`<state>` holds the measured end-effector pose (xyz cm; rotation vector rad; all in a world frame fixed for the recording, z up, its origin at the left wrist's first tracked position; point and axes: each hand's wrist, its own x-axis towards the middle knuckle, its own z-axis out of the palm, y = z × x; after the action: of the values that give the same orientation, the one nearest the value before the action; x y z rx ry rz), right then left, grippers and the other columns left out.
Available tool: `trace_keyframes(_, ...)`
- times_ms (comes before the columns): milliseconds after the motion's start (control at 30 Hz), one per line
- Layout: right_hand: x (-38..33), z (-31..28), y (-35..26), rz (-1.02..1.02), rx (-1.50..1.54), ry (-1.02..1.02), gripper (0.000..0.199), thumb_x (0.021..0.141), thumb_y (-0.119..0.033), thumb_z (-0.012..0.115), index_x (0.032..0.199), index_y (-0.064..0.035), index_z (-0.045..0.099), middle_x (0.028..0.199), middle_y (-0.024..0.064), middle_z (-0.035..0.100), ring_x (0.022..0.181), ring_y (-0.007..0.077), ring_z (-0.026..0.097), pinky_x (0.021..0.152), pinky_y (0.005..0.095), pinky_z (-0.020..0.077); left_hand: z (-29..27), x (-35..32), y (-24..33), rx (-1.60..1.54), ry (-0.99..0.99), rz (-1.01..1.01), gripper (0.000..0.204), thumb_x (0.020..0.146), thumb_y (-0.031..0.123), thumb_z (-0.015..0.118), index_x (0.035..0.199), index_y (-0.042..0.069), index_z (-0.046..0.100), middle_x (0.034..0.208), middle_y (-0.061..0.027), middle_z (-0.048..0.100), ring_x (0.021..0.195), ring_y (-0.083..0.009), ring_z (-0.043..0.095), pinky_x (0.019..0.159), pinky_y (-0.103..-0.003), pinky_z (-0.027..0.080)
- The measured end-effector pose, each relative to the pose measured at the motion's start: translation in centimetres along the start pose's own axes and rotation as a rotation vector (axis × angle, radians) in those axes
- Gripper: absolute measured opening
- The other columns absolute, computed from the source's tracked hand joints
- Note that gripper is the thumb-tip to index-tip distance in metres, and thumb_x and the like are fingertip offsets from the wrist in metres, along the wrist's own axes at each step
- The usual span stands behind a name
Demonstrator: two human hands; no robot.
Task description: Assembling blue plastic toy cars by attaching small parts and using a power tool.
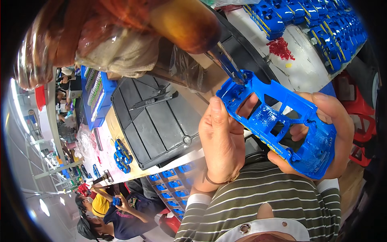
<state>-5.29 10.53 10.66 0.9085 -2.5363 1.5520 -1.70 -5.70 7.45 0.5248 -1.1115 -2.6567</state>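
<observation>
Currently, my left hand [221, 135] grips the blue car shell [265, 117] near its upper end, closer to the metal rod [224, 60]; my right hand [342, 123] clasps the lower end, the long axis slanting down rightward between them.

Head-worn fisheye, facing down
Close above the blue car shell [264, 115], spanning the workroom [30, 165] to its left.

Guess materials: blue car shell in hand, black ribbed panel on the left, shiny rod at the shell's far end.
Blue car shell: painted metal or moulded plastic, glossy; sharp highlights, but the even blue hides the base.
Black ribbed panel: probably moulded plastic, low sheen; raised ribs, scuffs.
Shiny rod: likely bare metal, polished; mirror-like streaks.
</observation>
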Motion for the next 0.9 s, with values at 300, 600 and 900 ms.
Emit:
trace_keyframes(300,0.3,-0.2,-0.1,-0.004,0.004,-0.027,0.077,0.054,-0.011,0.087,0.119,0.0023,0.047,0.106,0.0101,0.060,0.083,0.0107,0.059,0.071,0.0242,0.0489,-0.1,0.0,0.0,-0.005,-0.022,0.006,0.045,0.097,0.037,0.043,0.118,-0.002,0.052,0.112,-0.0132,0.061,0.101,-0.0240,0.061,0.090,-0.035,0.048)
trace_keyframes(600,0.3,0.0,-0.1,0.006,-0.008,-0.061,0.078,0.054,-0.010,0.086,0.120,0.0037,0.046,0.105,0.0122,0.060,0.089,0.0158,0.061,0.075,0.0277,0.0498,-0.3,0.2,0.1,-0.071,-0.030,-0.031,0.047,0.097,0.039,0.041,0.117,-0.002,0.051,0.112,-0.0152,0.060,0.103,-0.0236,0.060,0.092,-0.035,0.048)
trace_keyframes(900,1.0,0.4,-0.3,-0.090,-0.129,-0.070,0.093,0.050,-0.013,0.089,0.126,0.0026,0.037,0.105,0.0180,0.060,0.093,0.0238,0.062,0.079,0.0331,0.0503,-0.5,0.1,-0.2,-0.026,-0.067,-0.038,0.049,0.097,0.040,0.039,0.122,-0.001,0.048,0.116,-0.0162,0.058,0.106,-0.0227,0.058,0.094,-0.034,0.046)
